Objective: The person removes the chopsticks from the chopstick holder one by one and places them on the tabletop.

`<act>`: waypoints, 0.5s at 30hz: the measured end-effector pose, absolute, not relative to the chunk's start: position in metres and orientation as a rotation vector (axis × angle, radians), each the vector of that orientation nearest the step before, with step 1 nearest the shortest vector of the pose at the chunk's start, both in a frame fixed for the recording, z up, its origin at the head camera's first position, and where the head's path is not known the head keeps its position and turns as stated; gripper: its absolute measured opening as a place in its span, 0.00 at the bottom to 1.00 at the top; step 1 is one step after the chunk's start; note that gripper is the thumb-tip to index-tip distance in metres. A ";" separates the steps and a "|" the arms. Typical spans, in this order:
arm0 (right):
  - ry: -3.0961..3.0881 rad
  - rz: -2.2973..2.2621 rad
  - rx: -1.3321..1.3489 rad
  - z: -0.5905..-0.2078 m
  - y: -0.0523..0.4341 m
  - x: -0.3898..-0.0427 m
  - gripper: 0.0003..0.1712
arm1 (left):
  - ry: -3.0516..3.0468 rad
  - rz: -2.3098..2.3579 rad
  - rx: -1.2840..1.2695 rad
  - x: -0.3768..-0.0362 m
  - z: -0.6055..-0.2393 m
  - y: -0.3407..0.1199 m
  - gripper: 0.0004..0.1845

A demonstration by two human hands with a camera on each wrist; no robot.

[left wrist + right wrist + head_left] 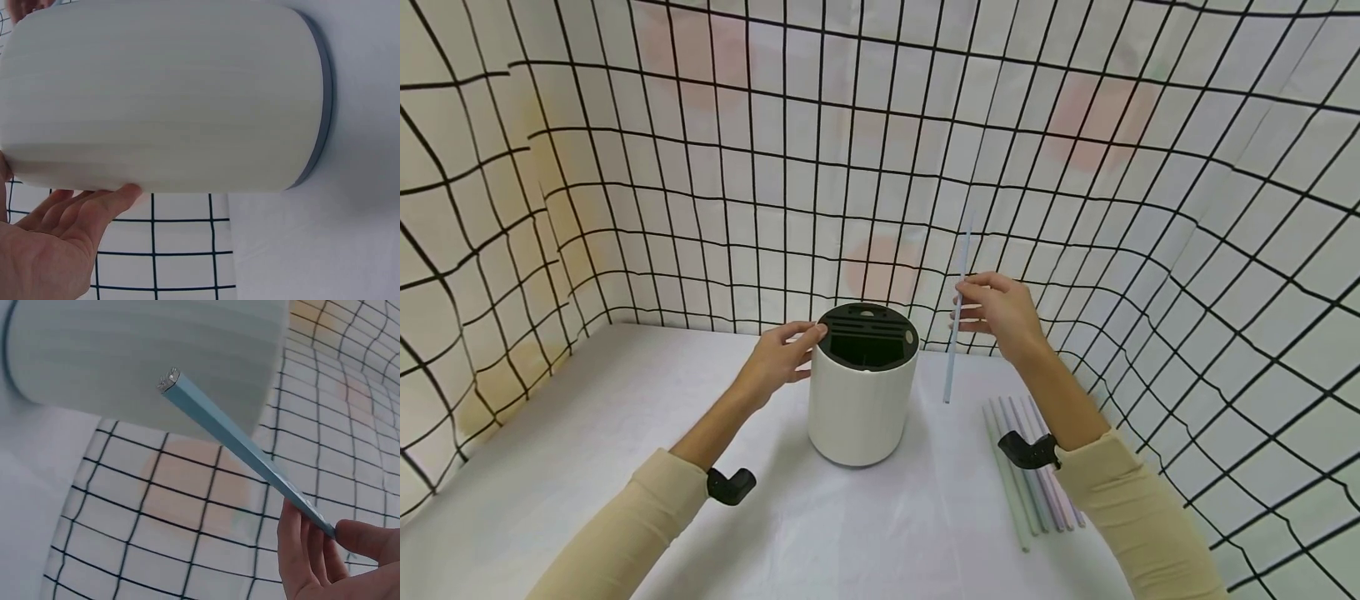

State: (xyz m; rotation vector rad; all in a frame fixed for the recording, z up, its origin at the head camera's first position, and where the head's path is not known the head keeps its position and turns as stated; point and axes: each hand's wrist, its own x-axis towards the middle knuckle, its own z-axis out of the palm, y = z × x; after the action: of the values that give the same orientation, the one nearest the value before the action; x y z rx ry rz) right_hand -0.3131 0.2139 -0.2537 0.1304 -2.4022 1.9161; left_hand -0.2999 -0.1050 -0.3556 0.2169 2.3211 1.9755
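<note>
Right hand pinches an upright blue stick; left hand, fingers relaxed, touches the holder at 9 o'clock.

One white canister; one held stick; about five sticks on table.

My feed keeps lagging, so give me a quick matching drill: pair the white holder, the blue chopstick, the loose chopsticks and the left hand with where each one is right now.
Things:
1. white holder
2. blue chopstick
3. loose chopsticks
4. left hand

Places or states:
A. lying side by side on the table by the right forearm
B. standing upright on the table in the middle
C. held upright in the air, pinched by the right hand
D. resting against the holder's rim and side

Pairs: 1-B, 2-C, 3-A, 4-D
</note>
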 end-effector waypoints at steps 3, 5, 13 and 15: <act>-2.470 1.880 0.098 -0.267 0.221 -0.315 0.19 | 2.317 1.984 0.223 -0.300 -0.356 -0.105 0.34; -2.508 1.867 0.087 -0.275 0.227 -0.316 0.19 | 2.316 1.986 0.224 -0.301 -0.357 -0.105 0.34; -2.631 1.816 0.068 -0.309 0.254 -0.316 0.18 | 2.314 1.990 0.227 -0.302 -0.358 -0.106 0.34; -2.676 1.781 0.039 -0.319 0.262 -0.316 0.19 | 2.312 1.993 0.226 -0.302 -0.358 -0.106 0.33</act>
State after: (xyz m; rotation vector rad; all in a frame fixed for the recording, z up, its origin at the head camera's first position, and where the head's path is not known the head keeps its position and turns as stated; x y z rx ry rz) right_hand -0.3158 0.2623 -0.3185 0.0390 -2.6757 1.7807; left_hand -0.3015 -0.1059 -0.3577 0.2262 2.3124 1.9931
